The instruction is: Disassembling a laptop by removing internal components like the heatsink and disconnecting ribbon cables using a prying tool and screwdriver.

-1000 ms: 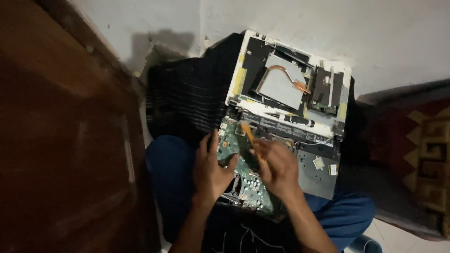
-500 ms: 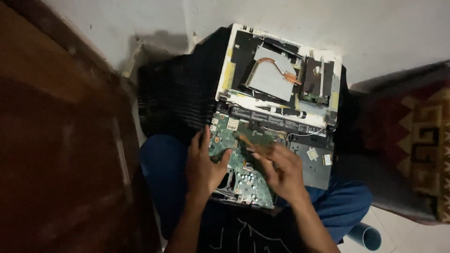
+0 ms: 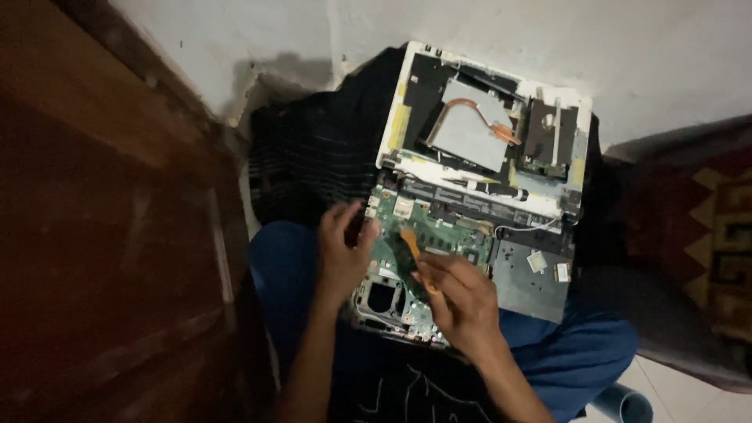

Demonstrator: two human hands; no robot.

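Dim floor corner by white wall; opened laptop (image 3: 478,196) on lap, casing off, green motherboard (image 3: 407,258) exposed at near-left corner. Left hand (image 3: 342,254) spread, steadying board edge. Right hand (image 3: 462,301) pinching orange-handled tool (image 3: 413,249) onto board. Disassembly well advanced; board not yet lifted.

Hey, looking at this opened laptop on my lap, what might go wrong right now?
The right hand holds an orange-handled tool with its tip over the green circuit board; a slip may scratch it. The opened laptop rests on the lap, steadied only by the left hand, so it may tip. The light is dim, so small parts are easily missed.
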